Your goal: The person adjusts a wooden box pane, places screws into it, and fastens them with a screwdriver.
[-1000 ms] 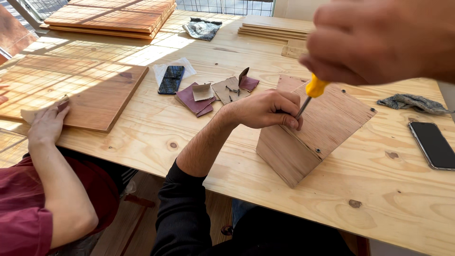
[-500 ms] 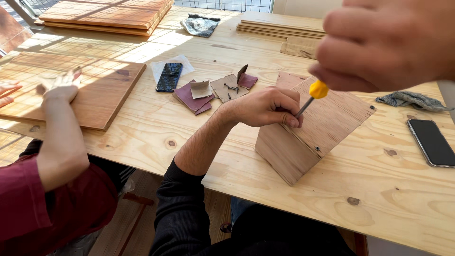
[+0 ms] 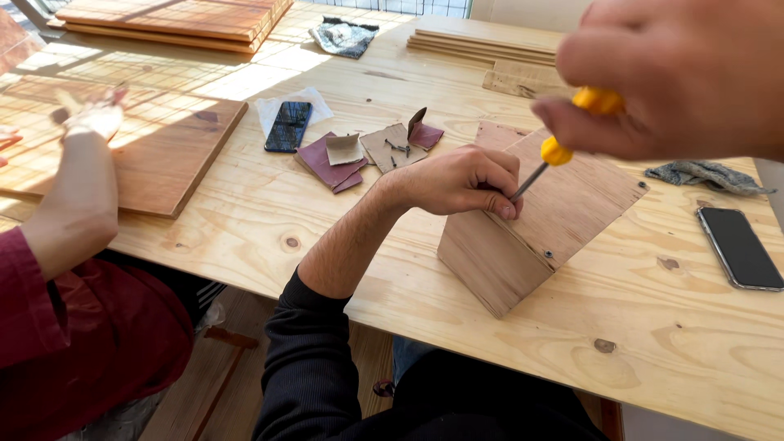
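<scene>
**Inspector:** While the table (image 3: 245,212) carries everything, start with it: pale plywood, with a stack of boards (image 3: 175,20) at the far left corner and thinner strips (image 3: 482,41) at the far edge. Next down in size is a reddish panel (image 3: 155,155) lying flat before the person in the red sleeve (image 3: 49,327), whose hand (image 3: 94,118) is raised just above it.

**Operator:** And my own piece?

**Inspector:** Your box (image 3: 531,220) sits near the middle of the table, tipped so one broad face slopes up toward you. My judgement is that the tilt presents its upper edge to the tool.

**Operator:** How do my hands stand?

**Inspector:** Your left hand (image 3: 461,180) rests on the box's upper edge, fingers curled and pinched round the tip of the screwdriver (image 3: 563,139), which appears to steady both the wood and the point. Whether a screw sits under those fingers I cannot tell. Your right hand (image 3: 694,73) is closed tight round the yellow handle, blurred and near the camera.

**Operator:** Any containers?

**Inspector:** None closed. I cannot see whether the box holds anything. Loose items instead: one phone (image 3: 739,245) at your right, a second phone (image 3: 288,125) on white paper, rags (image 3: 702,173), and sandpaper scraps (image 3: 359,151) with a few small screws lying on them.
</scene>
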